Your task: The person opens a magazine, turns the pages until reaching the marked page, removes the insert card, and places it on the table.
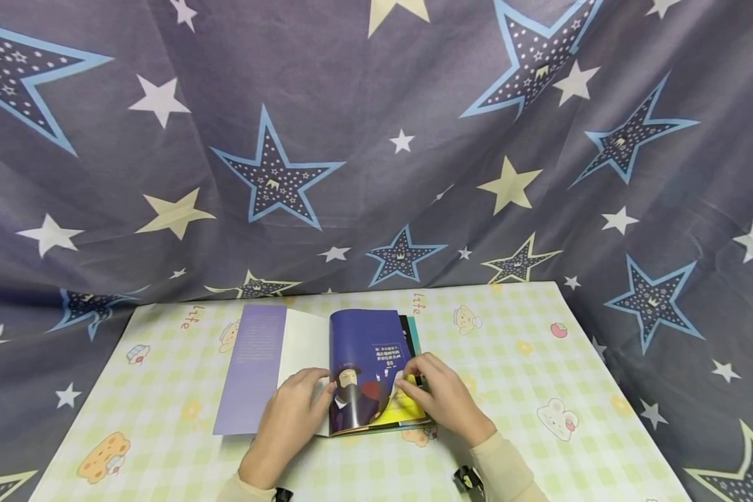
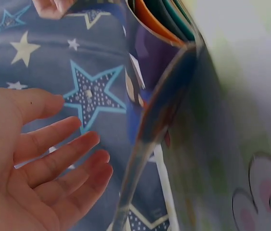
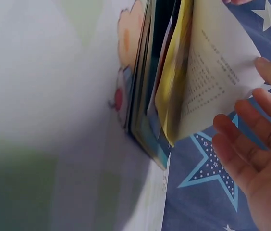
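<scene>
An open book (image 1: 360, 331) lies on the table, its dark blue page with a bearded figure in a hat facing up on the right. On the left are a white page (image 1: 305, 341) and a lavender cover flap (image 1: 251, 376). My right hand (image 1: 448, 397) pinches the lower right corner of the blue page, lifting it so a yellow page (image 1: 411, 411) shows below. In the right wrist view, the lifted page's printed back (image 3: 217, 72) is at the thumb and fingertips. My left hand (image 1: 293, 413) rests over the white page near the fold, fingers loosely bent, holding nothing.
A checked tablecloth (image 1: 508, 362) with cartoon prints covers the table. Behind and beside the table hangs a dark cloth (image 1: 364, 174) patterned with stars. Black wrist straps (image 1: 467, 480) sit near the beige sleeves (image 1: 508, 467).
</scene>
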Demonstrator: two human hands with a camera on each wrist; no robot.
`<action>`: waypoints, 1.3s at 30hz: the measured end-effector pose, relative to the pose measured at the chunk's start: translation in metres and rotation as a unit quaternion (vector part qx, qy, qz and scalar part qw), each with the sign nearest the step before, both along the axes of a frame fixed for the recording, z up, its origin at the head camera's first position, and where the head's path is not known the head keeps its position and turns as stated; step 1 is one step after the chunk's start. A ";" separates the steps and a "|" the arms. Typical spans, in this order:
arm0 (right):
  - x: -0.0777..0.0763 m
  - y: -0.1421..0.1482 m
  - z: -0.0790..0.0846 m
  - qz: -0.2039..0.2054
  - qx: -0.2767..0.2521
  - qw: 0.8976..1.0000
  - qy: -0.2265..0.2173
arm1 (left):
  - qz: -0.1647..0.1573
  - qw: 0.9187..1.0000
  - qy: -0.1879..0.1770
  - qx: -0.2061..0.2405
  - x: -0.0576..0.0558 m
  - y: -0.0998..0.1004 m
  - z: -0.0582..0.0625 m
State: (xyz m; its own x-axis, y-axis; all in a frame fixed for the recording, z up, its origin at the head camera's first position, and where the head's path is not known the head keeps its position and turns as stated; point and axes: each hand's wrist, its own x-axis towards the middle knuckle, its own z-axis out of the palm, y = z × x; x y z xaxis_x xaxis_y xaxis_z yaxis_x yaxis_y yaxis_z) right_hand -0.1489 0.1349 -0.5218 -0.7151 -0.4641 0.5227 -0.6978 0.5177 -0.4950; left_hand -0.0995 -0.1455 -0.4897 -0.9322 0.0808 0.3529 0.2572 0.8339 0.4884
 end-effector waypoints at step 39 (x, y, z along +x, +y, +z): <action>0.010 -0.011 0.006 0.068 -0.007 0.993 -0.100 | -0.003 0.874 -0.198 0.443 -0.017 0.013 0.001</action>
State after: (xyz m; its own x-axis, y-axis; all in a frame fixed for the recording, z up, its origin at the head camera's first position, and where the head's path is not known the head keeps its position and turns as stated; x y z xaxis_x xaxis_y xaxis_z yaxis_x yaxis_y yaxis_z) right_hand -0.1390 0.1239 -0.5154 -0.7371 -0.5564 0.3834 -0.6471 0.4177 -0.6378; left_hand -0.1166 -0.1328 -0.4887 -0.9959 -0.0565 -0.0706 -0.0751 0.0826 0.9938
